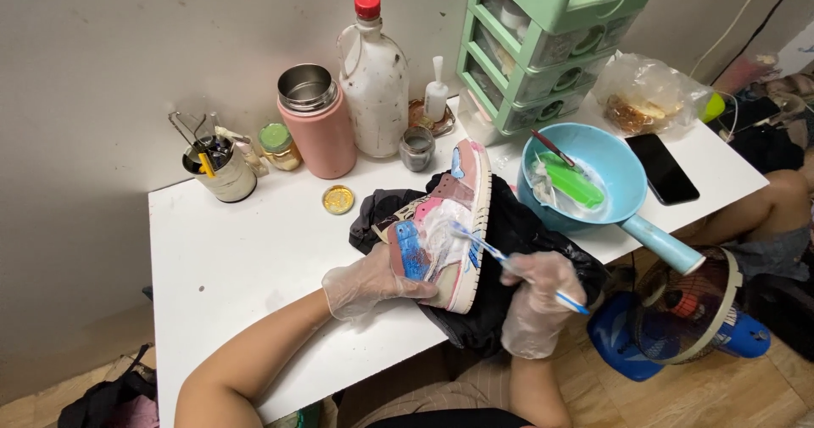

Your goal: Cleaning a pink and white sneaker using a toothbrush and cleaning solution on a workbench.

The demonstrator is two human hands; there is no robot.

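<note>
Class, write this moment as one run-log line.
left hand: steadies sneaker | right hand: grips toothbrush, bristles on sneaker | under: black cloth | nearby: blue basin

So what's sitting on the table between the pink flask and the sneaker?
In the head view, a small round gold lid lies flat on the white table, between the pink flask and the sneaker.
</note>
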